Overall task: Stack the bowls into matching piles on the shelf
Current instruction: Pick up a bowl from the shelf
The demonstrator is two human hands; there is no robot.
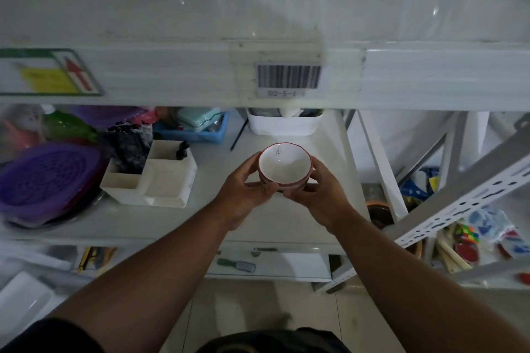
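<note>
Head view: left hand (pixel 246 183) and right hand (pixel 312 189) both grasp the red-rimmed bowl (pixel 284 165), cupping opposite sides, probably for a level, steady carry. Looks like a second bowl nested under it; can't confirm. Bowl sits over bare shelf (pixel 324 226), near its right end. White organizer (pixel 155 178) left, white bin (pixel 284 125) far.
</note>
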